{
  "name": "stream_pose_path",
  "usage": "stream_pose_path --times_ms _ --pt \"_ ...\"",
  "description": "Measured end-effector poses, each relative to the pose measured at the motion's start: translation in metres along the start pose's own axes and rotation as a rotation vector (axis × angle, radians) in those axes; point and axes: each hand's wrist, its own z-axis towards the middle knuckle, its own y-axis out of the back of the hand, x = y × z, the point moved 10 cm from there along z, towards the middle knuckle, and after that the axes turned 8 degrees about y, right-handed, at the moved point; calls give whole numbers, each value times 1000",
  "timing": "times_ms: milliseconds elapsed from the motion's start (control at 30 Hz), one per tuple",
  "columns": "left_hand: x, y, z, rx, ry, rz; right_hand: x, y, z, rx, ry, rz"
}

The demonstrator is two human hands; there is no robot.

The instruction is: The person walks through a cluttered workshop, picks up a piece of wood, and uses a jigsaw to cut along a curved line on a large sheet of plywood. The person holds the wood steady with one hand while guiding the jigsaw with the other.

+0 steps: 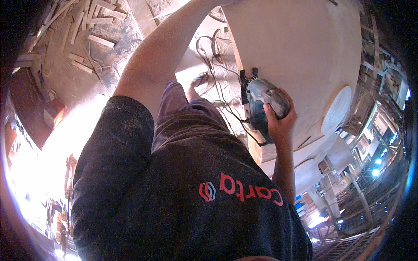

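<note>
My right hand (281, 117) is closed round a dusty grey and dark teal power tool (265, 93), which looks like a jigsaw, with a black base plate at the left edge of a large pale wooden board (296, 39). A black cord (235, 115) loops from the tool over the dusty floor. My left arm reaches up to the board's far edge, where my left hand (224, 2) is mostly cut off by the picture's top, its fingers too little seen to read.
Several wood offcuts (101, 40) lie on the dusty floor (122, 30) at the upper left. My foot (198, 80) stands beside the board, near the cord. A white oval piece (335, 108) rests on the board's right side. Bright glare fills the lower left; cluttered workshop structures line the right.
</note>
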Motion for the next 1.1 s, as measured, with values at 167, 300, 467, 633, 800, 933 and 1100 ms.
stream_pose_path --times_ms 167,300,467,633,800,933,1100 --pt "-9 10 -12 -17 -2 -21 0 2 1 -8 -20 -19" --pt "-11 19 -22 0 40 -6 4 0 0 -2 -1 -27" --pt "-17 23 -27 -22 25 19 7 1 1 6 0 -37" --pt "-17 30 -33 -54 12 13 10 3 5 25 26 -59" --pt "-24 33 -41 -19 56 28 10 6 10 32 52 -71" --pt "-23 36 -44 -33 70 17 10 4 12 39 46 -58" --pt "-21 35 -44 -12 102 16 13 4 15 52 64 -66"
